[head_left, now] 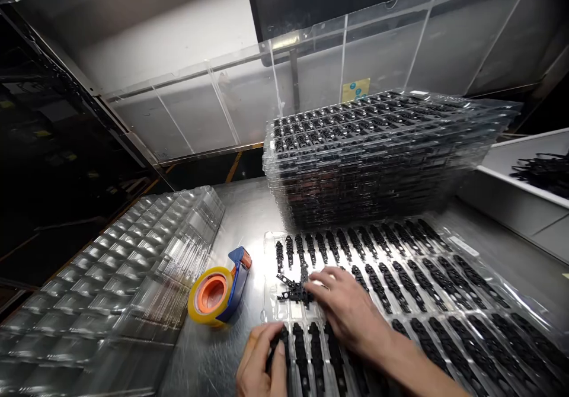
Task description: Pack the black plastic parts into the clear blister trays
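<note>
A clear plastic tray (448, 240) lies flat on the metal table, its pockets filled with rows of small black plastic parts. My right hand (351, 311) rests over the tray's left part, fingers bent, fingertips touching a few loose black parts (293, 292) lying across empty pockets. My left hand (262, 361) is at the tray's near left corner, fingers curled round a black part (278, 343) in a pocket.
A tall stack of filled clear trays (377, 154) stands behind the flat tray. A stack of empty clear trays (111, 278) lies at the left. A yellow and blue tape dispenser (220, 290) sits between them. A white bin with black parts (540, 172) is at the right.
</note>
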A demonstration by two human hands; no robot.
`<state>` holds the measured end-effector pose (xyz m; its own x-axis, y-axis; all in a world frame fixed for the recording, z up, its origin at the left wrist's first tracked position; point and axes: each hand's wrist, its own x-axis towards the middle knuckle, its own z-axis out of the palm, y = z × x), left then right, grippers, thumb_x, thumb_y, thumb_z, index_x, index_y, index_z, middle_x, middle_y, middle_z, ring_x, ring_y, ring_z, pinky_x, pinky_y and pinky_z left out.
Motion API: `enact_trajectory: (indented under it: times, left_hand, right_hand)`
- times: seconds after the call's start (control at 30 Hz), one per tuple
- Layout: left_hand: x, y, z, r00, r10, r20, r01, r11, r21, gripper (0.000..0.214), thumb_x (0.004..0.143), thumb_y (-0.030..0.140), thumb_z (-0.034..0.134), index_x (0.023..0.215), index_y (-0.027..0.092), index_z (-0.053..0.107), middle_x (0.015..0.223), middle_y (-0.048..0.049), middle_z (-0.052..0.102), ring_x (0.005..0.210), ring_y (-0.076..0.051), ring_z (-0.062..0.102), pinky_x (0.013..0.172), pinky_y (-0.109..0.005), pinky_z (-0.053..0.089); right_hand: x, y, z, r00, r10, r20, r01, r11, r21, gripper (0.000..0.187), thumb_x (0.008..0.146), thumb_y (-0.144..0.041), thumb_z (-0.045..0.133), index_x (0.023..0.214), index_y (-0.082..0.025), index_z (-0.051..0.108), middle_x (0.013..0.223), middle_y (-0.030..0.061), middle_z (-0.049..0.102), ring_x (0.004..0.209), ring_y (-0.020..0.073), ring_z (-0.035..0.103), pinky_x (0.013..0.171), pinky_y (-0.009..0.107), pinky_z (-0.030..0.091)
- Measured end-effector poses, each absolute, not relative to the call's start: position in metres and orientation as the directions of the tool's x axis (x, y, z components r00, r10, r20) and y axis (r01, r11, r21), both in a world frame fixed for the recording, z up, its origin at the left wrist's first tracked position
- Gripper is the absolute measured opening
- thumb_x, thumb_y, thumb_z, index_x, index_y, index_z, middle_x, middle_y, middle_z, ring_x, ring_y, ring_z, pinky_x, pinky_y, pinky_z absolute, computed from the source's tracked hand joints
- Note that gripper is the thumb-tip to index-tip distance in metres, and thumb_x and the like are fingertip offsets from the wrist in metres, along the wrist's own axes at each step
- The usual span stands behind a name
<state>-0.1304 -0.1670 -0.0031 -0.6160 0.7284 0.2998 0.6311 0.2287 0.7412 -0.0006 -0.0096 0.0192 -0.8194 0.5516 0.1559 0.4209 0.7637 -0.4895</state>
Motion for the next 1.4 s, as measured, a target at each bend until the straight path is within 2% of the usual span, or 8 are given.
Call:
enact_trajectory:
  times: [0.17, 0.3, 0.5, 0.7, 0.93, 1.07, 1.23, 1.4]
  left_hand:
    - [-0.142, -0.107, 0.017, -0.398, 0.890, 0.224, 0.761, 0.185, 0.621, 0.030, 0.088, 0.019, 0.044, 0.114, 0.020, 0.058, 0.120, -0.0097, 0.058, 0.113, -0.021, 0.052, 0.099, -0.038, 0.044]
    - [-0.139, -0.079, 0.019, -0.277, 0.958, 0.072, 0.829, 0.201, 0.522, 0.056, 0.071, 0.001, 0.052, 0.124, 0.016, 0.052, 0.120, -0.0114, 0.057, 0.115, -0.024, 0.049, 0.098, -0.040, 0.045]
    - [-0.138, -0.072, 0.017, -0.231, 0.954, 0.190, 0.897, 0.133, 0.422, 0.049, 0.076, 0.003, 0.045, 0.122, 0.016, 0.054, 0.103, -0.0105, 0.059, 0.098, -0.026, 0.053, 0.086, -0.046, 0.048]
    - [-0.138, -0.070, 0.028, -0.112, 0.960, 0.257, 0.770, -0.080, 0.633, 0.047, 0.085, 0.007, 0.036, 0.128, 0.019, 0.048, 0.103, -0.0081, 0.060, 0.094, -0.018, 0.059, 0.083, -0.035, 0.051]
    - [-0.161, -0.076, 0.033, -0.558, 0.827, 0.075, 0.355, 0.156, 0.922, 0.045, 0.085, 0.037, 0.057, 0.128, 0.024, 0.052, 0.121, -0.0057, 0.063, 0.112, -0.021, 0.059, 0.097, -0.035, 0.047]
    - [-0.165, -0.082, 0.030, -0.548, 0.834, 0.062, 0.402, 0.198, 0.894, 0.046, 0.083, 0.039, 0.059, 0.125, 0.022, 0.055, 0.120, -0.0068, 0.064, 0.112, -0.022, 0.059, 0.099, -0.037, 0.046]
    - [-0.152, -0.077, 0.027, -0.470, 0.879, 0.079, 0.500, 0.191, 0.845, 0.043, 0.084, 0.032, 0.053, 0.126, 0.021, 0.055, 0.119, -0.0074, 0.064, 0.111, -0.022, 0.059, 0.097, -0.038, 0.047]
    - [-0.149, -0.070, 0.019, -0.512, 0.857, 0.056, 0.463, 0.220, 0.859, 0.041, 0.081, 0.027, 0.053, 0.121, 0.019, 0.059, 0.121, -0.0081, 0.064, 0.113, -0.022, 0.058, 0.102, -0.041, 0.044]
  right_hand:
    - [-0.007, 0.015, 0.023, -0.813, 0.577, 0.077, 0.476, 0.736, -0.482, 0.032, 0.079, -0.005, 0.054, 0.106, -0.019, 0.065, 0.089, 0.0088, 0.066, 0.087, 0.0270, 0.053, 0.077, 0.043, 0.045]
    - [-0.007, 0.012, 0.015, -0.772, 0.625, 0.117, 0.459, 0.676, -0.576, 0.037, 0.078, 0.000, 0.051, 0.107, -0.019, 0.063, 0.094, 0.0073, 0.065, 0.090, 0.0241, 0.055, 0.082, 0.039, 0.044]
    - [0.007, 0.024, 0.023, -0.701, 0.707, 0.091, 0.401, 0.497, -0.770, 0.019, 0.082, -0.006, 0.052, 0.087, -0.019, 0.064, 0.087, 0.0013, 0.066, 0.080, 0.0156, 0.061, 0.071, 0.026, 0.049]
    - [0.020, 0.048, 0.046, -0.690, 0.719, 0.079, 0.341, 0.420, -0.841, 0.017, 0.085, -0.013, 0.051, 0.083, -0.020, 0.066, 0.086, -0.0010, 0.067, 0.082, 0.0146, 0.062, 0.074, 0.027, 0.049]
    - [0.042, 0.075, 0.060, -0.713, 0.699, -0.060, 0.430, 0.368, -0.825, 0.019, 0.083, -0.013, 0.054, 0.088, -0.019, 0.071, 0.095, 0.0016, 0.071, 0.088, 0.0178, 0.065, 0.077, 0.031, 0.052]
    - [0.039, 0.071, 0.060, -0.805, 0.580, -0.119, 0.445, 0.459, -0.769, 0.027, 0.078, -0.003, 0.054, 0.081, -0.021, 0.075, 0.090, 0.0016, 0.073, 0.078, 0.0179, 0.067, 0.066, 0.028, 0.053]
    - [0.020, 0.060, 0.042, -0.841, 0.541, -0.020, 0.413, 0.616, -0.671, 0.036, 0.081, 0.001, 0.050, 0.097, -0.020, 0.073, 0.100, 0.0040, 0.072, 0.095, 0.0204, 0.063, 0.083, 0.034, 0.049]
    - [0.018, 0.059, 0.027, -0.860, 0.504, 0.082, 0.375, 0.732, -0.568, 0.037, 0.081, -0.002, 0.057, 0.111, -0.021, 0.067, 0.111, 0.0044, 0.068, 0.102, 0.0222, 0.056, 0.091, 0.038, 0.042]
